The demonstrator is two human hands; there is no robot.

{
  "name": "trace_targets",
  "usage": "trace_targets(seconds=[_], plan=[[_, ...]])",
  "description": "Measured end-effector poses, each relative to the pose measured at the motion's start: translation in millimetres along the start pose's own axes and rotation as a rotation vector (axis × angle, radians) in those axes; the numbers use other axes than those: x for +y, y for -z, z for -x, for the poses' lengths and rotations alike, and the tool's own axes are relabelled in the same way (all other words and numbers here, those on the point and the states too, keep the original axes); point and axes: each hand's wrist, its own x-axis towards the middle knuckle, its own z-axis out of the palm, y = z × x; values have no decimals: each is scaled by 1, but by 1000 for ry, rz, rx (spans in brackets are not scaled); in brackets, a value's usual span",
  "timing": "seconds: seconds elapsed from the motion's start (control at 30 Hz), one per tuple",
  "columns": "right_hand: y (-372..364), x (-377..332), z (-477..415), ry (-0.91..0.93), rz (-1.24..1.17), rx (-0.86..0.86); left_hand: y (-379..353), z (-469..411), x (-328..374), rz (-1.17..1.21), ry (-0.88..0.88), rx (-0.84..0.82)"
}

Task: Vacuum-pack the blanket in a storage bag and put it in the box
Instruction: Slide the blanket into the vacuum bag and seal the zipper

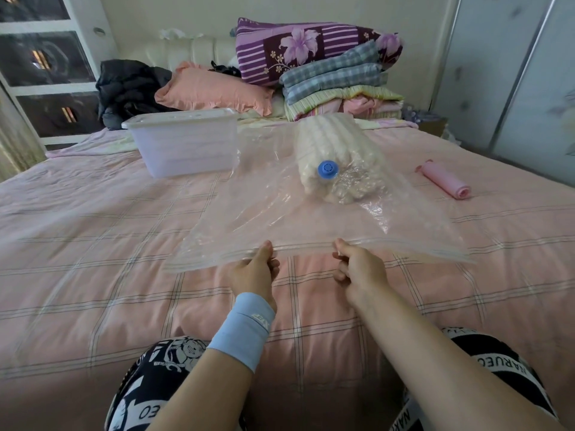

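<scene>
A clear plastic storage bag (264, 219) lies spread on the pink bed. Inside it, toward the far end, sits a rolled cream blanket (336, 150) under a blue round valve (327, 169). My left hand (256, 269) and my right hand (357, 269) both pinch the bag's near zip edge, a short way apart, lifting it slightly off the bed. A translucent white box (183, 141) stands open at the bag's far left corner. A pink hand pump (445, 180) lies on the bed to the right of the bag.
Folded quilts (326, 66), a pink pillow (211, 88) and a dark jacket (130, 85) are piled by the headboard. A wardrobe (513, 73) stands on the right, a glass-front cabinet (46, 57) on the left. My knees are at the bed's near edge.
</scene>
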Motion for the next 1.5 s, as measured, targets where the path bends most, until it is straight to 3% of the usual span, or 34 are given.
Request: trace_targets(seconds=[0.1, 0.23, 0.4, 0.77, 0.97, 1.1, 1.5], plan=[[3, 1, 4, -1, 82, -63, -12, 6, -10, 57, 88, -93], [-4, 9, 13, -40, 122, -108, -31, 16, -29, -41, 194, -251], [-4, 8, 9, -8, 144, -30, -38, 17, -33, -212, 119, -187], [24, -16, -17, -52, -57, 116, -30, 6, -15, -86, 145, -91], [41, -21, -13, -30, -73, 58, -46, 18, -33, 32, 246, -224], [38, -13, 0, -44, -34, -27, -65, 35, -51, -130, 310, -390], [62, -37, -12, -31, -156, 181, -68, 20, -51, -151, 264, -264]])
